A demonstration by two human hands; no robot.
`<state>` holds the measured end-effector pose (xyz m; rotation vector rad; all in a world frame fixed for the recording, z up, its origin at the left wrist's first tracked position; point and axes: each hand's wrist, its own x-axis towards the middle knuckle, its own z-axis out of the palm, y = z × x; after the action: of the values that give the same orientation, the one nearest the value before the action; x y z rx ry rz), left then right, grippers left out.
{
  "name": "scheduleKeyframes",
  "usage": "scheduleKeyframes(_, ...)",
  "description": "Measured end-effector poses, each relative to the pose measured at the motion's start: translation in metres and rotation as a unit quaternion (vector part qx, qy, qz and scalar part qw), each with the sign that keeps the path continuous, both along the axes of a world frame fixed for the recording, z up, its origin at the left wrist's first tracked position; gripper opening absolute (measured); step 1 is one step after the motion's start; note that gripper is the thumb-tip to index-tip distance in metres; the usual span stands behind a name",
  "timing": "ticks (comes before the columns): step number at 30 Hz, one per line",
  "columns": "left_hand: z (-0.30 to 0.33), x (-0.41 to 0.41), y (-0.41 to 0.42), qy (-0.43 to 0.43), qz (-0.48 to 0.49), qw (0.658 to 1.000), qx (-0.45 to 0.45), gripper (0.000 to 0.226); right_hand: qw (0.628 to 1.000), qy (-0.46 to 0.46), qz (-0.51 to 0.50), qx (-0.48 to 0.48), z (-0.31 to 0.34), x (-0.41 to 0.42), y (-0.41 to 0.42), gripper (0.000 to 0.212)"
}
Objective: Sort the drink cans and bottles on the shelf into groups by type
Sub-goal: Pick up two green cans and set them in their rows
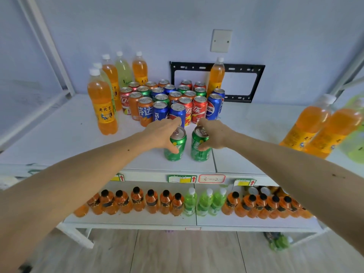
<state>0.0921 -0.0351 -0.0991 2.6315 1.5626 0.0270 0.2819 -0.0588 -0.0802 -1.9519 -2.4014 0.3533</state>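
On the smooth white shelf (59, 134), before a pale blue wall, each hand's grip is clamped on an upright green metal can: left hand (161, 134), left can (174, 152); right hand (213, 135), right can (200, 152). Mixed cans (171, 99) cluster at 12 o'clock.

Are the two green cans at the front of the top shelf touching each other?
Apart. The head view shows a strip of white shelf between the left green can and the right green can, each gripped by a hand.
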Motion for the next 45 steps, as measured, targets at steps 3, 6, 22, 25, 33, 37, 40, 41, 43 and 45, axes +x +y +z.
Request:
scheduleKeyframes(3,0.003,-0.005,0.000,-0.004,0.000,1.000,0.000,0.079,1.000,-0.002,0.003,-0.005,0.003,-0.003,0.000,0.076)
scheduleKeyframes(6,0.004,-0.007,0.000,0.000,0.004,1.000,0.004,0.079,1.000,-0.007,0.011,-0.006,0.008,-0.004,-0.001,0.078)
scheduleKeyframes(22,0.026,-0.022,-0.009,-0.012,0.069,0.998,-0.004,0.068,0.995,-0.046,0.093,-0.011,0.024,-0.016,0.022,0.077)
scheduleKeyframes(25,0.028,-0.045,-0.013,-0.015,0.103,0.995,0.001,0.071,0.991,-0.044,0.124,0.001,0.028,-0.038,0.028,0.075)
scheduleKeyframes(33,0.030,-0.121,-0.018,-0.028,0.125,0.992,0.003,0.074,0.989,-0.028,0.148,-0.001,0.025,-0.115,0.030,0.076)
scheduleKeyframes(37,0.029,-0.165,-0.014,-0.037,0.096,0.995,-0.009,0.075,0.992,-0.011,0.123,-0.002,0.019,-0.157,0.028,0.076)
scheduleKeyframes(40,0.029,-0.194,-0.012,-0.022,0.080,0.996,-0.020,0.072,0.995,-0.006,0.101,-0.002,0.015,-0.188,0.024,0.077)
scheduleKeyframes(41,0.028,-0.202,-0.012,-0.018,0.073,0.997,-0.024,0.071,0.996,-0.002,0.094,-0.006,0.013,-0.196,0.022,0.078)
scheduleKeyframes(43,0.025,-0.216,-0.012,-0.016,0.060,0.998,-0.028,0.071,0.997,0.002,0.081,-0.009,0.009,-0.211,0.021,0.079)
scheduleKeyframes(45,0.020,-0.227,-0.009,-0.021,0.050,0.998,-0.029,0.072,0.998,0.001,0.070,-0.008,0.005,-0.223,0.020,0.079)
